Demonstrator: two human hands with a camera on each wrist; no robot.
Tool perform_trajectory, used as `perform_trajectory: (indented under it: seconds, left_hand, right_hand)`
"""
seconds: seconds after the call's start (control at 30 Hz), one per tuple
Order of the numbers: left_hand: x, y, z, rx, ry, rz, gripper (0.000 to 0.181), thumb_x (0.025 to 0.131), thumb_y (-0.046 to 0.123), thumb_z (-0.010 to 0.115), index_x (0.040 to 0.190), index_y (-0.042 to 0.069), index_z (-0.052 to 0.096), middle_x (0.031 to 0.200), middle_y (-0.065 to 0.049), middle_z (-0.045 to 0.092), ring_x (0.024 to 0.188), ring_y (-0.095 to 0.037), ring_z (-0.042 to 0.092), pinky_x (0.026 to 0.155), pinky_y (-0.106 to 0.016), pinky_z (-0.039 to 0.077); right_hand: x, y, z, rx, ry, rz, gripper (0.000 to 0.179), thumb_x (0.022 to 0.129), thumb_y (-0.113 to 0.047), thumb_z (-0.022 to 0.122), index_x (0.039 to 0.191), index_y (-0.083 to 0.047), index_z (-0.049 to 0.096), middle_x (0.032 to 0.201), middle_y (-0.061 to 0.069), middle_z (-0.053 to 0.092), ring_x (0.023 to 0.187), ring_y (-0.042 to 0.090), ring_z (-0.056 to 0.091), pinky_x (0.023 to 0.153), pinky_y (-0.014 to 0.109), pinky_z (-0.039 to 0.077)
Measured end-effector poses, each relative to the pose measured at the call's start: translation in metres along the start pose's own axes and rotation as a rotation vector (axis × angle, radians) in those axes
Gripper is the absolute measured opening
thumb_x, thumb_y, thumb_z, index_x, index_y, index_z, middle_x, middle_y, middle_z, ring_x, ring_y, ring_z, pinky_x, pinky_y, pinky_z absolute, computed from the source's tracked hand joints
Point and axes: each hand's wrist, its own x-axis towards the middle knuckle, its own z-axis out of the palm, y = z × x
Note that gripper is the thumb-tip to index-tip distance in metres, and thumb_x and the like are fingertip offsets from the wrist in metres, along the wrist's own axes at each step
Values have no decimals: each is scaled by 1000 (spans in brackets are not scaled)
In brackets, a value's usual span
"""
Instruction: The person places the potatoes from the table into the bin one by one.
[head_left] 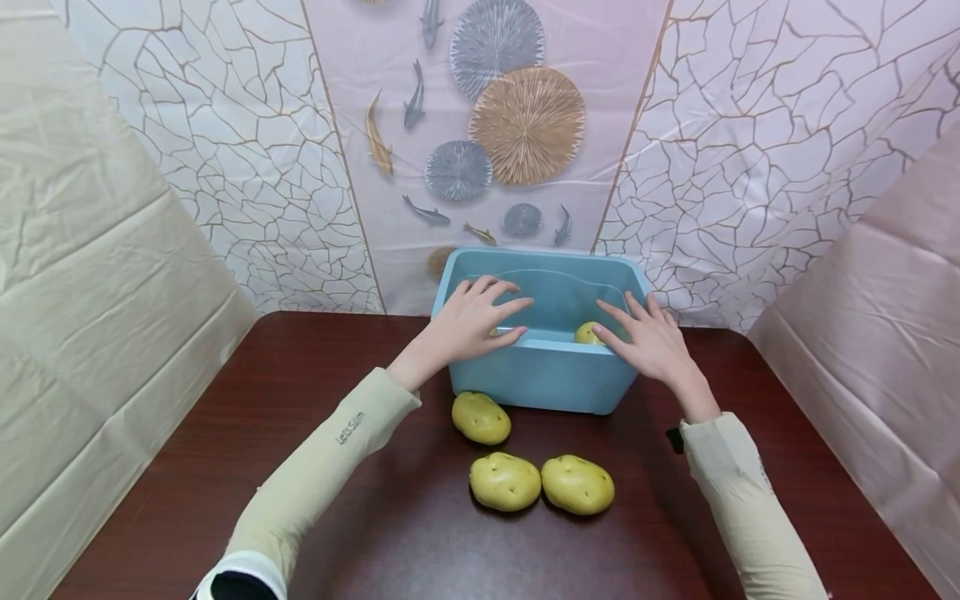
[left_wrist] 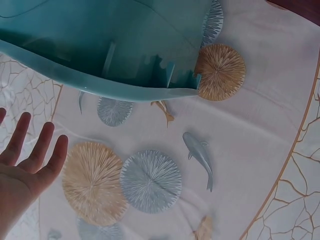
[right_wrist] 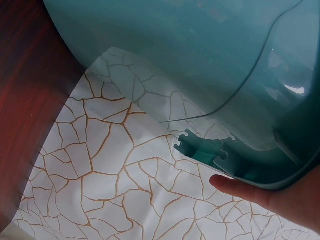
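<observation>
A light blue plastic bin (head_left: 543,377) stands on the table, its mouth facing up. Above its left side my left hand (head_left: 474,323) is held with spread fingers and grips nothing. My right hand (head_left: 648,340) is at the right front corner, fingers spread, and also holds nothing. Inside the bin, partly covered by the front rim, lies a yellow potato (head_left: 587,334); a sliver of yellow shows under the left hand. In the right wrist view the right hand (right_wrist: 260,196) is right at the bin's rim. The left wrist view shows the left hand (left_wrist: 30,167) apart from the bin wall (left_wrist: 115,89).
In front of the bin lie three more yellow potatoes: one potato (head_left: 481,418) close to its left front corner, and a pair, a left potato (head_left: 505,482) and a right potato (head_left: 577,485), side by side nearer me. Patterned cloth (head_left: 525,208) hangs behind the dark wooden table (head_left: 360,517).
</observation>
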Motion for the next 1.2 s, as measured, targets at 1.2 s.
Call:
perform_trajectory:
  seconds: [1.2]
  left_hand:
    - [-27,21,-13,35,83,54,34,86,38,52,116,23,59,114,-1,57,106,-22,50,79,-38,41]
  right_hand:
    - [1,1,1,-3,1,5,67,87,-63,26,141,-23,28,146,24,14,132,50,0,100,65,9]
